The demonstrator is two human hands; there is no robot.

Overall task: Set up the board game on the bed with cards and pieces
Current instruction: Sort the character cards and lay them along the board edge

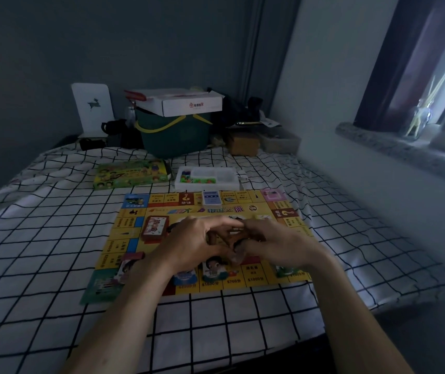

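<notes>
Head view, 1 frame. Bed (40, 268) w/ black-on-white grid sheet, game laid out on it.

- Game board (275, 220): yellow, flat on sheet, centre of bed.
- Left hand (191, 245) & right hand (278, 245): both over board centre, fingertips meeting. Fingers curled round a small dark item (239, 242) between them; blurred, can't tell what it is or which hand bears it.
- Red card deck (154, 227): on board, left of the hands.
- Blue card deck (211, 198): on board's far edge.
- Pink card (271, 195): far right corner of board.
- Character cards (214, 268): along near edge, partly under the wrists.
- White tray (207, 178): w/ compartments, coloured pieces in left part; just beyond board.
- Green game box (132, 174): left of tray, off board.
- Green basket (174, 133) w/ white carton (186, 102) on top: head of bed.
- Brown box (244, 143): right of basket.
- Window sill (394, 149): right wall.
</notes>
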